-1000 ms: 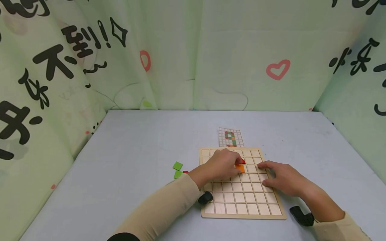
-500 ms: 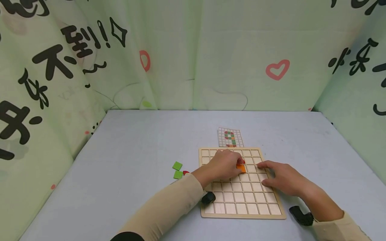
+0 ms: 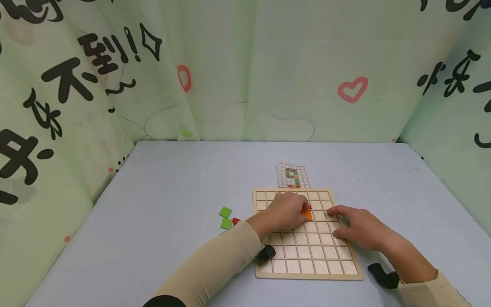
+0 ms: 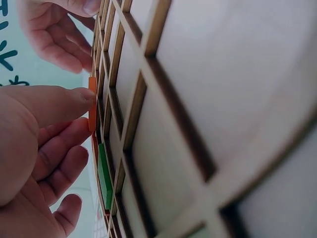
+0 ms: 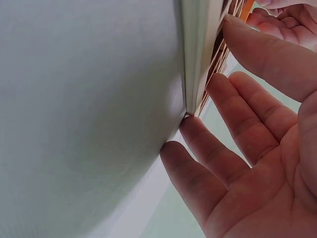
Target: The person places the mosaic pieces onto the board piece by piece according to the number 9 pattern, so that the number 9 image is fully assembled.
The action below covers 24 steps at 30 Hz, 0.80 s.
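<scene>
My left hand (image 3: 285,210) is over the upper middle of a wooden grid board (image 3: 307,276), pinching an orange square tile (image 4: 92,105) between thumb and fingertips. The tile lies at the grid's surface, tilted slightly against the slats. Just behind it, a bit of a red piece (image 3: 310,207) shows past the fingers. A green tile (image 4: 104,176) sits in a cell close to the fingers in the left wrist view; from the head it is hidden under the hand. My right hand (image 3: 360,226) rests on the board's right edge, thumb and fingers spread and relaxed.
Left of the board lie two loose green tiles (image 3: 225,212) and a red piece (image 3: 235,221), partly covered by the left forearm. Behind the board is a pattern card (image 3: 281,175) with a coloured figure on a grid. A printed curtain (image 3: 291,76) encloses the white table (image 3: 172,204).
The left hand and forearm have shifted slightly right, the orange tile moving a little with them. The red piece behind it is now more covered. My right hand stays in place.
</scene>
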{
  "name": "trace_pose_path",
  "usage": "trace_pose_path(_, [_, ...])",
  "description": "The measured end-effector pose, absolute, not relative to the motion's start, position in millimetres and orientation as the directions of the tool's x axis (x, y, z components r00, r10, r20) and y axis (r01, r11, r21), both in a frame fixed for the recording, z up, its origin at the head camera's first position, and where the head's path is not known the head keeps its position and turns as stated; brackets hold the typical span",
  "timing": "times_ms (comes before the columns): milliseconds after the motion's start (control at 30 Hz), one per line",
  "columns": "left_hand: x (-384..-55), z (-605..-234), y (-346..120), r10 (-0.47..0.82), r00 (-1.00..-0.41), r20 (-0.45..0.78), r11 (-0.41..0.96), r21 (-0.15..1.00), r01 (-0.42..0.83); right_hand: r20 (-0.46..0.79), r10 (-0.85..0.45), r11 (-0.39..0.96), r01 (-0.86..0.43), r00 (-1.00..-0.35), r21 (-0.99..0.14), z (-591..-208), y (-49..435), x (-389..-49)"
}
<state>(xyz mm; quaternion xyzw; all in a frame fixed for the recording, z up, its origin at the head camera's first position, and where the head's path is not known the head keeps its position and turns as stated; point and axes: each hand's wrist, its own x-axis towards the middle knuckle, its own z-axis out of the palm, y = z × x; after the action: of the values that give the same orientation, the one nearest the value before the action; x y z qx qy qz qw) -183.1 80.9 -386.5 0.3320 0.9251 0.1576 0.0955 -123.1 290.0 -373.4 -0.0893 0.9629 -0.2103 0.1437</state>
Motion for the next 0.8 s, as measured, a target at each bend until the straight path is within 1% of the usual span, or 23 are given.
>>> trace_pose_path(233, [-183.7,-386.6,82.8,0.649,-0.758,-0.063,0.728,0.342,0.594,-0.229,-0.236,0.895,-0.120,-0.944,-0.429,-374.6,291.1,-122.4])
trace_pose_path(567, [-184.8,-387.6,87.5,0.666,-0.744,-0.056,0.725,0.284,0.627,-0.233,-0.234,0.895,-0.116,-0.944,-0.430,-374.8,291.2,-122.4])
trace_pose_path(800, [-184.9,-387.5,89.0,0.662,-0.746,-0.071,0.727,0.303,0.617,-0.229,-0.237,0.895,-0.120,-0.944,-0.429,-374.2,290.7,-122.2])
